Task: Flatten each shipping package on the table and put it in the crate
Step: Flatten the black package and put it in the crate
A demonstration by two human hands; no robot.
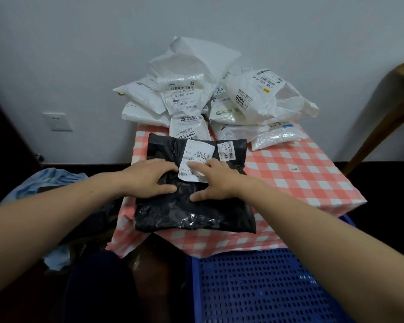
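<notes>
Left hand (154, 177), right hand (216, 183) pressing black package (196, 210) at near edge of bench (301, 178), fingers (167, 167) spread flat, gripping nothing. Blue crate (254, 287) waiting below. Risk: slick plastic sliding off edge under uneven push, missing crate.

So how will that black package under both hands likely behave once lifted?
Probably floppy: the black package is wrinkled film, creased under the left hand and right hand. Likely slippery, given its glossy sheen. Weight is unclear; contents are hidden.
</notes>
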